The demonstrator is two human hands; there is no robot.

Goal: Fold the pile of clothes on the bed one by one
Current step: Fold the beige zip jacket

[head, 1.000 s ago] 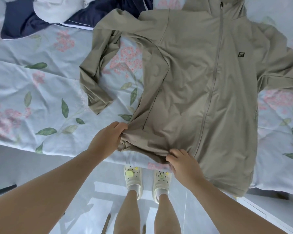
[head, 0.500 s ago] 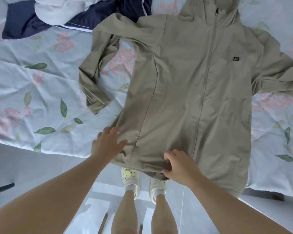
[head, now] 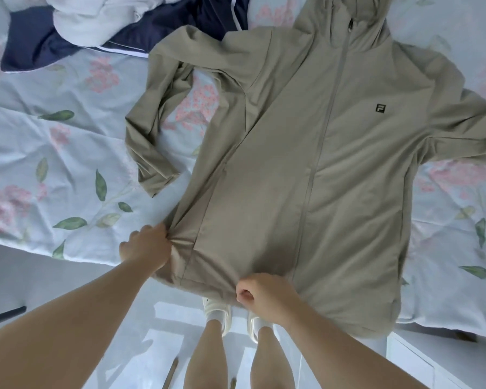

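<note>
A beige zip-up hooded jacket (head: 320, 169) lies front up on the floral bed sheet (head: 54, 164), its hem hanging over the bed's near edge. Its left sleeve (head: 149, 141) is bent down beside the body; the right sleeve runs off to the right. My left hand (head: 145, 248) grips the bunched fabric at the jacket's lower left corner. My right hand (head: 261, 296) pinches the hem near the middle, just left of the zip.
A navy garment (head: 40, 43) with white piping and a pale grey one (head: 96, 21) lie heaped at the bed's far left. Below the bed edge are my legs and light shoes (head: 216, 310) on a glossy floor. A white ledge (head: 432, 366) stands at the lower right.
The jacket's lower left side, folded under a second ago, has been pulled out flat and to the left. Both hands moved down to the hem, and the left one closed on the corner.
</note>
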